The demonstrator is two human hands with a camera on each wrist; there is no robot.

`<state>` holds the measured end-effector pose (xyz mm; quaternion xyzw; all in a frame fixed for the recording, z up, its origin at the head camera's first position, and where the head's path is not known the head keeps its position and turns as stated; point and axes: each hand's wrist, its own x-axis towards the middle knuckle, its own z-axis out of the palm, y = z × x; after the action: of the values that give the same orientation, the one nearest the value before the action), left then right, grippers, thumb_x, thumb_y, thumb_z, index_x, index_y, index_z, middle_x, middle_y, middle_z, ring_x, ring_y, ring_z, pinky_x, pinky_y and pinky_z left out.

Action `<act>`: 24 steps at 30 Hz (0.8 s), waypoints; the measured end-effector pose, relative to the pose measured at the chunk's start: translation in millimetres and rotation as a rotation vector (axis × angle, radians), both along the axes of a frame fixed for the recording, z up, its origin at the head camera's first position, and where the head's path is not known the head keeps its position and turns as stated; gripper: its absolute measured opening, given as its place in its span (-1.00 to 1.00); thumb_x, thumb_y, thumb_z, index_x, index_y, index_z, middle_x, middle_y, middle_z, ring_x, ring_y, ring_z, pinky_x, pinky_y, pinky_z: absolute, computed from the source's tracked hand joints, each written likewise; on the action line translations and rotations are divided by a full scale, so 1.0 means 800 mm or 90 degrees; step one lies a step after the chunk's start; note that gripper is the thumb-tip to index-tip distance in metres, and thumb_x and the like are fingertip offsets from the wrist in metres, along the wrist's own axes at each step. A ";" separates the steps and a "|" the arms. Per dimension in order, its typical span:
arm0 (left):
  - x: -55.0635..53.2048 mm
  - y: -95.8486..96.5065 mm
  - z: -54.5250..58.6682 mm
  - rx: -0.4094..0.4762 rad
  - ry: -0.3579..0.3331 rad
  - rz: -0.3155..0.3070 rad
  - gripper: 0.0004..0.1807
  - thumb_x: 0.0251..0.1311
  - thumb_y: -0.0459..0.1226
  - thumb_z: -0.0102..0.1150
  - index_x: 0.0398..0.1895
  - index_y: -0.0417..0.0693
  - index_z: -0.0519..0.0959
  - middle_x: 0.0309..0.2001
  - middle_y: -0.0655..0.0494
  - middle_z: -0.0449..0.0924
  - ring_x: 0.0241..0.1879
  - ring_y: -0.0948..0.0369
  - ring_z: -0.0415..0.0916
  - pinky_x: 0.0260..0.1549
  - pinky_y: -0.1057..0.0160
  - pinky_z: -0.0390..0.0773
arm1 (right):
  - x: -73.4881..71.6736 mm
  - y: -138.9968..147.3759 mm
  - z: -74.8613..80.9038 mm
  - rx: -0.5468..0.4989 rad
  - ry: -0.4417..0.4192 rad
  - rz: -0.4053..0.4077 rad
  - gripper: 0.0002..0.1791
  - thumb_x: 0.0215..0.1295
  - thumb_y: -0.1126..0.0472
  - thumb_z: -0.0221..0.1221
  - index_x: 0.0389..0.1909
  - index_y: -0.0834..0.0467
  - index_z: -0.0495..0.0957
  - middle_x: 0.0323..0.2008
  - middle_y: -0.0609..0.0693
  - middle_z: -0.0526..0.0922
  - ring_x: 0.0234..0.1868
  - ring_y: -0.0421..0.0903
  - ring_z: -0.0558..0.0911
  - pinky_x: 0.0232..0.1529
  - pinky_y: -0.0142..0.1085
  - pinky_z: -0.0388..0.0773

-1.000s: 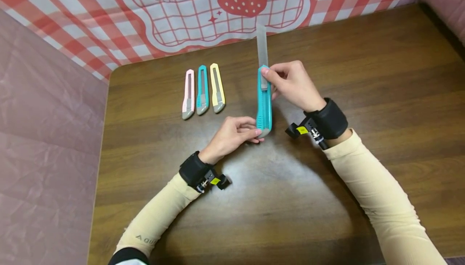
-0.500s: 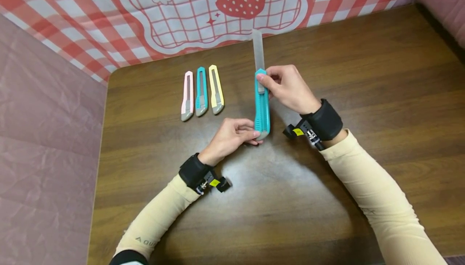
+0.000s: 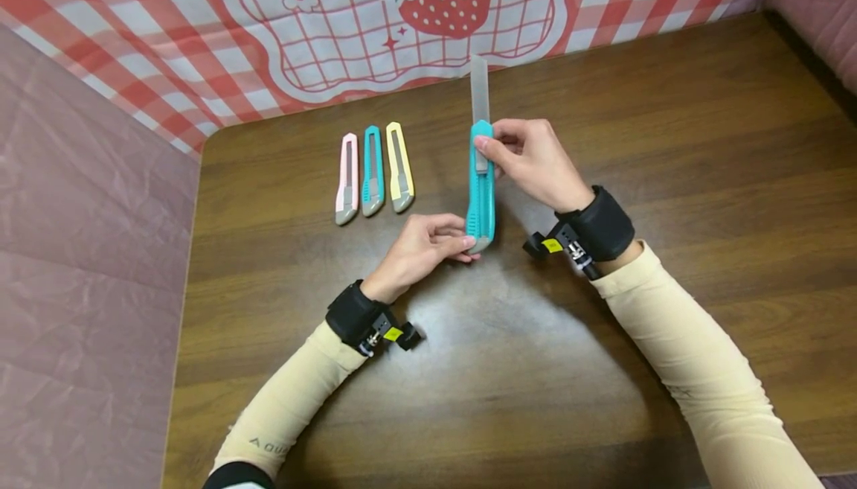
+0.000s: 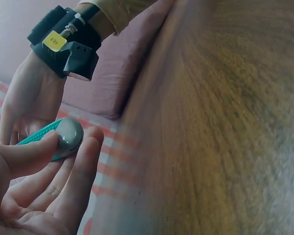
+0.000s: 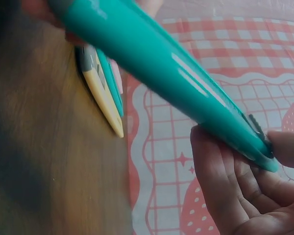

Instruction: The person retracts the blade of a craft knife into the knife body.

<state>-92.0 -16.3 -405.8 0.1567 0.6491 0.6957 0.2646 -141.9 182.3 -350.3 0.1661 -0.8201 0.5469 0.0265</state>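
Note:
Between both hands, above the table, is a teal utility knife (image 3: 481,199) with its long blade (image 3: 480,91) pointing to the back. My left hand (image 3: 428,247) pinches the grey end cap (image 4: 70,137) between thumb and fingers. Near the blade end, my right hand (image 3: 535,158) grips the body, its thumb on the grey slider part (image 3: 481,164). In the right wrist view the teal body (image 5: 152,68) crosses the picture, fingers beneath it. Left of the hands lie a pink utility knife (image 3: 347,176), a second teal one (image 3: 373,169) and a yellow one (image 3: 400,165), side by side.
The wooden table (image 3: 703,161) extends to both sides of the arms. Behind it hangs a red-and-white checked cloth (image 3: 348,27) with a strawberry print. A pink cloth (image 3: 87,266) covers the left side. Each wrist wears a black camera strap (image 3: 596,222).
The utility knife and both hands have shifted slightly left, and the blade end sits a little lower in view. Both hands keep their hold; the three knives on the table stay put.

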 end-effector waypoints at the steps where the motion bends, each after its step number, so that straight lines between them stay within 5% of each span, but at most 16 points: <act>1: 0.000 0.000 0.000 -0.002 0.004 0.002 -0.80 0.18 -0.48 0.13 -0.15 -0.45 0.50 -0.32 -0.33 0.63 -0.33 -0.08 0.59 -0.24 -0.06 0.64 | 0.000 0.000 0.000 -0.006 -0.001 0.003 -0.79 0.32 0.20 0.10 -0.24 0.29 0.55 -0.44 0.09 0.61 -0.52 -0.04 0.57 -0.52 -0.43 0.59; 9: -0.003 -0.002 -0.001 -0.078 0.064 0.033 -0.76 0.13 -0.40 0.22 -0.13 -0.32 0.56 -0.26 -0.15 0.66 -0.31 0.11 0.60 -0.27 -0.01 0.65 | 0.001 -0.003 -0.002 -0.010 -0.006 0.004 -0.76 0.33 0.16 0.10 -0.31 0.29 0.57 -0.51 0.12 0.60 -0.57 0.02 0.55 -0.58 -0.36 0.58; 14: -0.002 -0.001 0.002 -0.084 0.058 0.047 -0.75 0.12 -0.41 0.23 -0.11 -0.31 0.56 -0.26 -0.16 0.65 -0.31 0.14 0.61 -0.25 -0.09 0.63 | 0.001 -0.004 -0.003 0.003 -0.007 0.009 -0.69 0.35 0.11 0.07 -0.44 0.27 0.57 -0.61 0.12 0.56 -0.62 0.10 0.52 -0.64 -0.32 0.58; 24: 0.010 0.002 0.038 -0.087 0.056 0.065 -0.74 0.13 -0.51 0.15 -0.09 -0.42 0.52 -0.24 -0.31 0.61 -0.33 0.05 0.60 -0.18 -0.20 0.57 | 0.017 -0.014 0.021 0.008 0.032 -0.024 -0.73 0.33 0.28 0.07 -0.49 0.38 0.54 -0.63 0.20 0.52 -0.68 -0.17 0.43 -0.64 -0.49 0.40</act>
<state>-83.9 -14.3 -375.3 0.1355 0.7129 0.6550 0.2106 -128.5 170.9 -333.1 0.1648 -0.8257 0.5365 0.0564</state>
